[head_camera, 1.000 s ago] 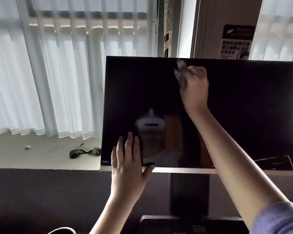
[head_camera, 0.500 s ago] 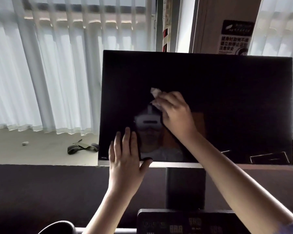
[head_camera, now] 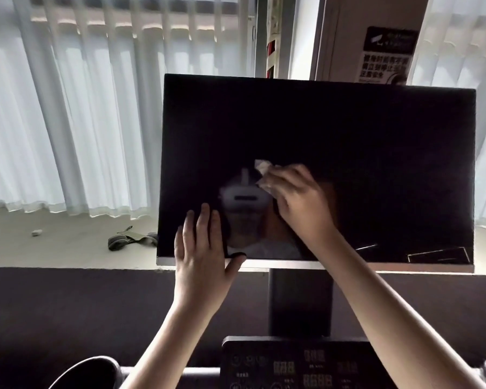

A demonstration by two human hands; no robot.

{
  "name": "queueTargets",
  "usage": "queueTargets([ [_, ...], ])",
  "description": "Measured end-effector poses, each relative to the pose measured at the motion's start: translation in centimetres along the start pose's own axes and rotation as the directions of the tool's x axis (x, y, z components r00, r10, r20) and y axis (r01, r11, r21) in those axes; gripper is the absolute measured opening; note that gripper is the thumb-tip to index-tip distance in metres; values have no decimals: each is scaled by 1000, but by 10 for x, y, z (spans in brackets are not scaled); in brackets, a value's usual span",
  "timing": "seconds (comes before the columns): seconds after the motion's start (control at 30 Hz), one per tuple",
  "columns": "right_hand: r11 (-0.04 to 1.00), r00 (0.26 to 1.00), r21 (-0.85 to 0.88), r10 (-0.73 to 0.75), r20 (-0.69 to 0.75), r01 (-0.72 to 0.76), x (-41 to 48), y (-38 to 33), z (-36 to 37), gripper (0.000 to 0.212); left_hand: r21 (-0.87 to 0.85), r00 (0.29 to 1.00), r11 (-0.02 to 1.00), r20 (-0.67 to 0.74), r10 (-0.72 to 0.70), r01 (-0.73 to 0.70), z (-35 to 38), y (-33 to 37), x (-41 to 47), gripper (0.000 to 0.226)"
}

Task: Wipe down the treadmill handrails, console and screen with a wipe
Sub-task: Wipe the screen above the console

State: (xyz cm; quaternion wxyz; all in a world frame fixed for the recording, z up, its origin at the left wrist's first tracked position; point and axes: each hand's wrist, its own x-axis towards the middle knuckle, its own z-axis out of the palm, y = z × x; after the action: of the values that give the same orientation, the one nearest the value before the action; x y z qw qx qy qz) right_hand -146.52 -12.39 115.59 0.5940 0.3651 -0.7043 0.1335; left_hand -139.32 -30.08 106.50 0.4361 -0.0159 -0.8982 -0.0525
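Your left hand [head_camera: 201,256] and right hand [head_camera: 300,203] are both bare. Your forearms are uncovered down to the lower edge of the view. The black rectangular glass screen [head_camera: 376,150] reflects the pale grey headset [head_camera: 243,196] you wear, which has a dark horizontal slot in front and a strap rising over the top.

Right hand [head_camera: 300,203] presses wipe [head_camera: 263,171] on screen [head_camera: 362,153] — left hand [head_camera: 201,256] braces its lower edge.

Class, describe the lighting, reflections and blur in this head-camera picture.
Head view: backlit curtains glow washed-out white; the dark screen mirrors a headset reflection; the right hand and wipe look slightly motion-blurred; the console sits in shadow.
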Motion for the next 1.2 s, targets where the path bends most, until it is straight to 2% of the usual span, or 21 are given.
queueTargets([
  [0.07,992,989,-9,127,-79,-129,-2,1,-2,14,5,1000,1000,8,1,-1,-1,0,-1,87],
  [0.13,989,988,42,146,-54,-144,-15,-13,3,16,11,1000,1000,16,-4,4,-1,0,0,88],
  [0.23,986,980,159,-80,180,52,-44,-36,4,30,4,1000,1000,26,-13,13,0,0,0,89],
  [0.3,985,964,142,-133,230,102,-48,-30,-3,30,2,1000,1000,25,-9,9,0,0,0,87],
  [0.4,995,994,55,79,76,-83,-40,-18,-9,19,2,1000,1000,13,-4,4,0,0,-1,84],
  [0.47,982,986,83,169,14,-169,-43,-27,-6,19,-2,1000,1000,10,-3,3,0,0,-1,83],
  [0.5,984,990,114,133,45,-137,-49,-35,-3,22,0,1000,1000,7,-4,4,0,0,-1,83],
  [0.57,982,986,189,-53,158,23,-63,-48,-3,29,-5,1000,1000,5,-10,10,-1,1,0,86],
  [0.63,975,963,183,-162,217,123,-69,-42,-12,27,-13,1000,1000,4,-9,9,-1,1,0,87],
  [0.67,982,967,150,-144,211,114,-68,-36,-15,26,-9,1000,1000,0,-5,5,0,1,-1,86],
  [0.8,987,990,96,122,66,-128,-67,-33,-17,19,2,1000,1000,-9,2,-2,2,0,-1,85],
  [0.83,985,989,106,130,69,-137,-71,-39,-14,21,1,1000,1000,-12,3,-3,2,1,-1,85],
  [0.93,990,982,139,-45,184,19,-89,-50,-11,22,-3,1000,1000,-9,-1,1,1,0,-1,86],
  [1.0,993,976,110,-74,205,52,-91,-38,-18,22,-3,1000,1000,0,-2,2,0,0,-1,85],
  [1.07,997,991,47,55,125,-61,-86,-26,-22,23,16,1000,1000,4,-5,5,-1,0,-1,84],
  [1.13,977,978,55,205,26,-206,-83,-27,-23,21,21,1000,1000,2,-3,3,0,0,-1,83],
  [1.2,977,981,81,193,25,-195,-87,-39,-20,21,17,1000,1000,9,-12,12,0,1,-1,87],
])
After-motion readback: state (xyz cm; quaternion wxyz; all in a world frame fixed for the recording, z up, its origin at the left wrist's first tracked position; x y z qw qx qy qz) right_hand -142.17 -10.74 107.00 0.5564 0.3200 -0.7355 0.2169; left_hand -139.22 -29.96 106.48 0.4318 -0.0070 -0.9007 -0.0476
